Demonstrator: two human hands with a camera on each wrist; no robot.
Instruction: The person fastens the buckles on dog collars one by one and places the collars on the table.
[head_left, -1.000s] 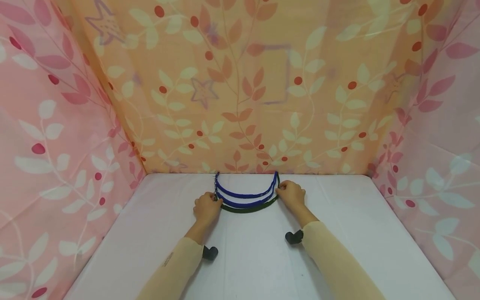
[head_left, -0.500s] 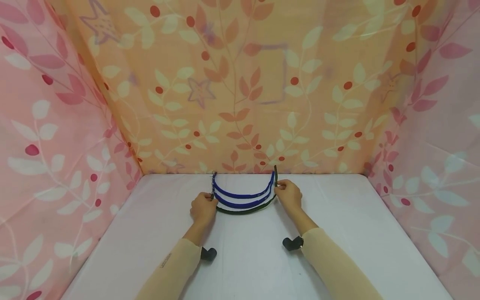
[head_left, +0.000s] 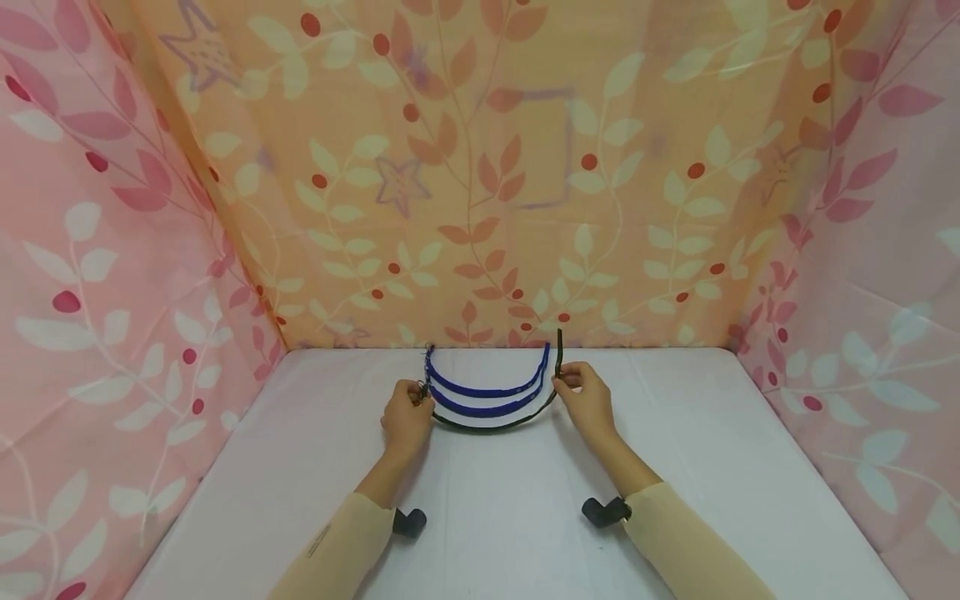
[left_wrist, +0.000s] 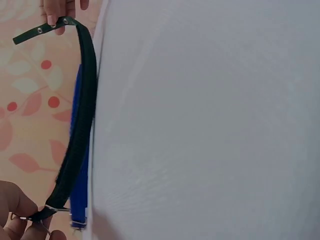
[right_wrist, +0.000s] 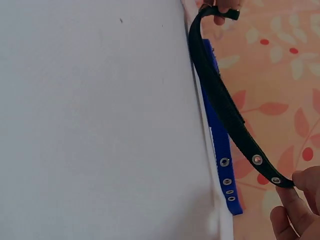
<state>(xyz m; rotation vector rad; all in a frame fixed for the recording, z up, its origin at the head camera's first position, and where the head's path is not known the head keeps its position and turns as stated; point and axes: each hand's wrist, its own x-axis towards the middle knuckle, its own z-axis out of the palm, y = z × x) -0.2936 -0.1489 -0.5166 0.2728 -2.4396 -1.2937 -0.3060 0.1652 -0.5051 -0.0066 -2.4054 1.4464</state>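
I have the left hand [head_left: 407, 415] pinching one end of the green strap [left_wrist: 87, 95], thumb and fingers drawn together beside the metal buckle [left_wrist: 57, 208]. The right hand [head_left: 588, 396] pinches near the other end between thumb and forefinger; eyelets [right_wrist: 257, 159] dot that end, and its free tip sticks up past the grip.

Between the hands the strap bows gently, nearer me than two blue straps [head_left: 487, 412] at the far edge of the table [head_left: 480, 517]; whether it touches them or the tabletop, I can't tell. I'd judge the step in hand to be spreading the green strap by its ends beside the blue ones. The next move seems to call for lowering the bow evenly, parallel to its neighbours, before either pinch loosens.

Both forearms, in cream sleeves [head_left: 337, 546], reach forward and slant inward, so the hands face each other across the strap, the right slightly farther forward. Beyond rises the leaf-patterned cloth [head_left: 480, 208].
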